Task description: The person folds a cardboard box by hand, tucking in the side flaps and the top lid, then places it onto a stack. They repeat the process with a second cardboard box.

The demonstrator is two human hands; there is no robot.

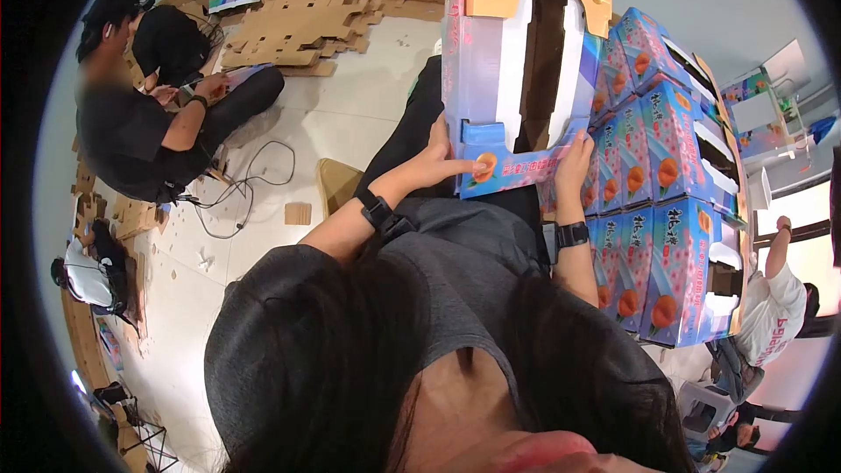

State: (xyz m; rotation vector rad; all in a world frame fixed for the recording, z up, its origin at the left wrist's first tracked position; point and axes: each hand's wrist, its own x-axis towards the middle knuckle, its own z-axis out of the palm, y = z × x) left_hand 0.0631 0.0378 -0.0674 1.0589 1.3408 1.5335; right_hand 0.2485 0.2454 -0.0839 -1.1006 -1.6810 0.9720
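Observation:
A printed cardboard box (475, 92) in blue, pink and lilac, with peach pictures and a long cut-out opening, is in front of my body. My left hand (431, 160) grips its near left corner, the thumb lying on the blue near panel. My right hand (573, 168) holds the near right corner, fingers against the side. Through the opening, the brown inside of the box shows. Close to my right hand, several similar boxes (670, 153) are stacked in rows. Part of each hand's fingers is hidden behind the box.
Flat brown cardboard sheets (298, 22) lie on the floor ahead. A person in black (131, 131) sits at the left, near a black cable (241, 201). Another person in white (780, 311) is at the right, beyond the stacked boxes. A grey stool (705, 407) stands at lower right.

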